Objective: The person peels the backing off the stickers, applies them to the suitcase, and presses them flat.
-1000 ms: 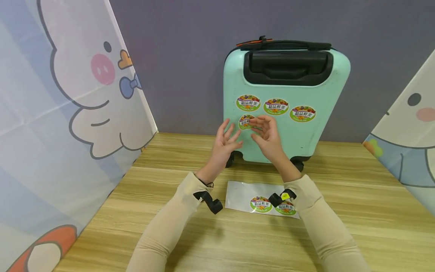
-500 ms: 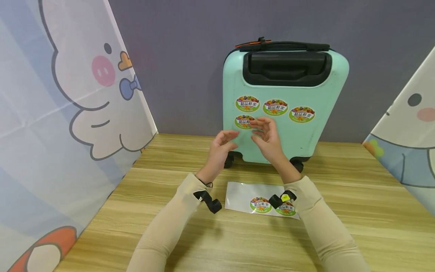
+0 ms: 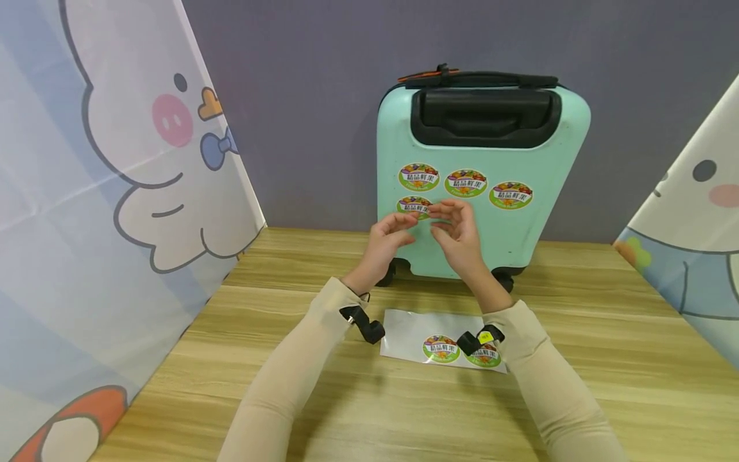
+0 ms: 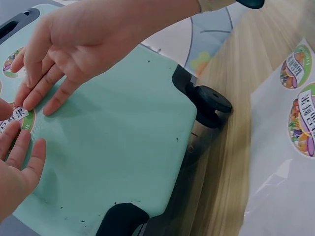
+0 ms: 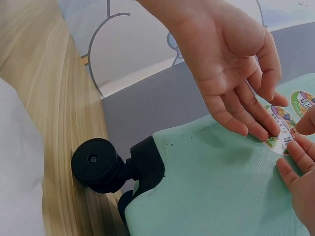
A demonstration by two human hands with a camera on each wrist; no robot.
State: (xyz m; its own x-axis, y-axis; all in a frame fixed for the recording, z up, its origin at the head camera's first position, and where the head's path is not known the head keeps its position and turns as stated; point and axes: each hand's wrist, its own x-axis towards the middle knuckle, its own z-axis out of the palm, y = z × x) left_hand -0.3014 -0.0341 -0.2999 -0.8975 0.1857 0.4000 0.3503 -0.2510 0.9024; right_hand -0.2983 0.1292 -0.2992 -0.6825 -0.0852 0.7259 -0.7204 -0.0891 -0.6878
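Observation:
A mint-green suitcase (image 3: 462, 250) stands upright at the back of the table. Several oval fruit stickers are on its face: three form an upper row, including the left one (image 3: 419, 177) and the middle one (image 3: 465, 183). Below the left one is another fruit sticker (image 3: 410, 205), partly covered by fingertips. My left hand (image 3: 383, 247) rests its loosely bent fingertips at that sticker's left and lower edge. From the other side, my right hand (image 3: 460, 240) touches its right part, fingers slightly bent. In the right wrist view, fingertips of both hands lie on the sticker (image 5: 281, 129).
A white backing sheet (image 3: 403, 330) with two fruit stickers, one of them (image 3: 441, 350) in plain sight, lies in front of the suitcase. My right wrist's camera mount covers part of the other. Cartoon-printed cloths (image 3: 167, 212) flank the wooden table (image 3: 323, 391).
My left hand has swung from spread fingers beside the sticker to bent fingers, then moved right and up onto its lower edge. My right hand has stayed nearly in place.

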